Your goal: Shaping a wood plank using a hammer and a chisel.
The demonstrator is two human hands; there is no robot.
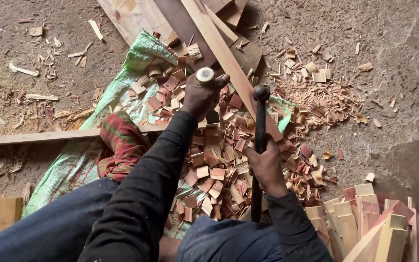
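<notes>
My left hand (201, 95) is closed around the upright wooden handle of a chisel (205, 75), whose round top shows above my fist; its blade is hidden below. My right hand (266, 166) grips the dark handle of a hammer (260, 123), its black head raised near a long pale wooden plank (221, 51) that runs diagonally from the top centre. Under both hands lies a heap of small reddish and pale wood chips (217, 167) on a green woven sack (144, 56). Both arms wear dark sleeves.
Stacked short wood blocks (379, 225) stand at the lower right. A thin strip of wood (35, 137) lies across the left. More boards (136, 14) rest at the top. Chips and shavings (321, 92) are scattered over the dirt floor. A red patterned cloth (122, 140) lies by my knee.
</notes>
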